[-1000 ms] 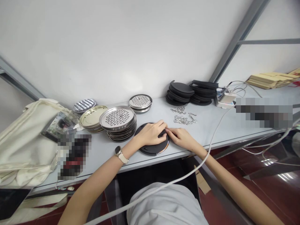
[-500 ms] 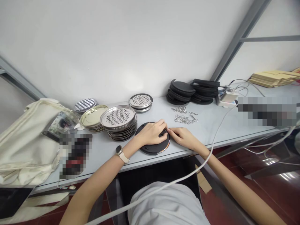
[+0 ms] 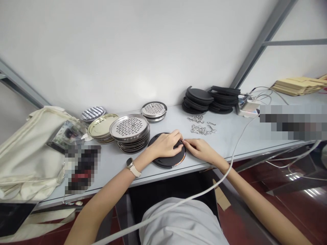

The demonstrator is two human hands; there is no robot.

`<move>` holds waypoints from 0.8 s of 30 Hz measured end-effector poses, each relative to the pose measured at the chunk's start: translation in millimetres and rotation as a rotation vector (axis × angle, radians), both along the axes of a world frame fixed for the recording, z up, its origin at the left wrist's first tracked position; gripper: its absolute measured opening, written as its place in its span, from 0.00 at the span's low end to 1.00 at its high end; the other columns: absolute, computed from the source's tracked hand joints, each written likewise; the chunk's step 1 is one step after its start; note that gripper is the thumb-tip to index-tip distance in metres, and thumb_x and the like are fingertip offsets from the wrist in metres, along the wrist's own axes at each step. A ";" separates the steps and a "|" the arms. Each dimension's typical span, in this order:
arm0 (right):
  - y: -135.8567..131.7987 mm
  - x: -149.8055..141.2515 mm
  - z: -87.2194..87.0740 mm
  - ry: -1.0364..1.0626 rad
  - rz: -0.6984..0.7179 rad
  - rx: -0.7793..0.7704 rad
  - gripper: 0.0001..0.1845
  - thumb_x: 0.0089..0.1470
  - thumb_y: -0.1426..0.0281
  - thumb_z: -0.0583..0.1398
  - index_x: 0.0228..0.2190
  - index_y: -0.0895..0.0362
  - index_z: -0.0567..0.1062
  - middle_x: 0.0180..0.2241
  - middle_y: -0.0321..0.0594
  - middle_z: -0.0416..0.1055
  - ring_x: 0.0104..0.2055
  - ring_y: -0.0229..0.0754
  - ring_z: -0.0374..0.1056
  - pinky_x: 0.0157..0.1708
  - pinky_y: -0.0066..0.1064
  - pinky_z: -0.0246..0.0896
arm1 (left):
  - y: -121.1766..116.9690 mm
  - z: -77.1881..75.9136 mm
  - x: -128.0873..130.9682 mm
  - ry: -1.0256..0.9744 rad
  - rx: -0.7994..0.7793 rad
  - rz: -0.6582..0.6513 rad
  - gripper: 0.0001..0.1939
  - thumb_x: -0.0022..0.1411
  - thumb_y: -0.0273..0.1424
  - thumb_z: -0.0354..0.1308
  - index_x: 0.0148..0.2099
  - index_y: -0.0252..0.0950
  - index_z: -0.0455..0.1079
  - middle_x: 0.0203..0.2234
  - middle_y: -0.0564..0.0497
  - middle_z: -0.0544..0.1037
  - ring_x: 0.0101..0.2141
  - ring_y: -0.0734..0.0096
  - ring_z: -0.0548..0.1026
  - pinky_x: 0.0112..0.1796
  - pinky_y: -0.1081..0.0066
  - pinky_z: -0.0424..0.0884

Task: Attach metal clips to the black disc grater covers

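A black round disc (image 3: 167,161) with an orange and shiny strip on its right rim lies near the table's front edge. My left hand (image 3: 167,144) rests across it, fingers bent and closed on its right side. At that edge my right hand (image 3: 198,149) pinches with thumb and forefinger, meeting the left fingertips. A tiny bright metal piece (image 3: 180,141) shows between the two hands; its exact shape is hard to make out. Small metal hooks and rings (image 3: 200,129) lie loose on the table beyond my right hand.
Left of the disc stands a stack of perforated metal plates (image 3: 130,128), beside gold-coloured lids (image 3: 103,125). Another perforated stack (image 3: 153,111) is behind. Black round covers (image 3: 198,98) are piled at the back. A white cable (image 3: 231,166) hangs across my right forearm.
Both hands hold almost the same pose at the disc's edge. The tiny metal piece between the fingertips shows more clearly now. The whole view has shifted very slightly.
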State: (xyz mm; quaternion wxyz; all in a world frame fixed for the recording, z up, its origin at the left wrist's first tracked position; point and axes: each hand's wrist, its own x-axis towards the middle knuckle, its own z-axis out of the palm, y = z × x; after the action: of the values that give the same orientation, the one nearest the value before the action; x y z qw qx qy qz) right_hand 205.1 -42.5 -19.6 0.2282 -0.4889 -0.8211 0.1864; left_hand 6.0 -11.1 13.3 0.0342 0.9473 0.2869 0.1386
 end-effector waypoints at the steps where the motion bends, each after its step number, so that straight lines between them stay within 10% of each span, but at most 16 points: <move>1: 0.2 0.3 -0.4 0.004 0.002 -0.003 0.22 0.65 0.62 0.46 0.26 0.57 0.71 0.23 0.39 0.71 0.24 0.39 0.64 0.28 0.29 0.53 | 0.2 -0.3 -0.1 -0.002 -0.004 -0.002 0.10 0.65 0.35 0.48 0.45 0.35 0.63 0.40 0.47 0.70 0.34 0.67 0.74 0.33 0.69 0.69; 24: 1.4 2.3 -2.5 0.093 0.004 -0.042 0.21 0.63 0.61 0.46 0.22 0.56 0.64 0.19 0.32 0.60 0.22 0.35 0.56 0.25 0.28 0.49 | 1.1 -0.8 -0.5 -0.007 -0.002 -0.011 0.10 0.66 0.34 0.47 0.45 0.35 0.64 0.40 0.48 0.71 0.34 0.68 0.74 0.32 0.70 0.68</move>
State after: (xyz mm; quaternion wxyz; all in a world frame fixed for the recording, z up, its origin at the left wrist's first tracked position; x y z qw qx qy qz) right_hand 207.4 -41.1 -22.1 0.2554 -0.4829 -0.8064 0.2266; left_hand 5.5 -10.1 12.4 0.0367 0.9483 0.2816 0.1416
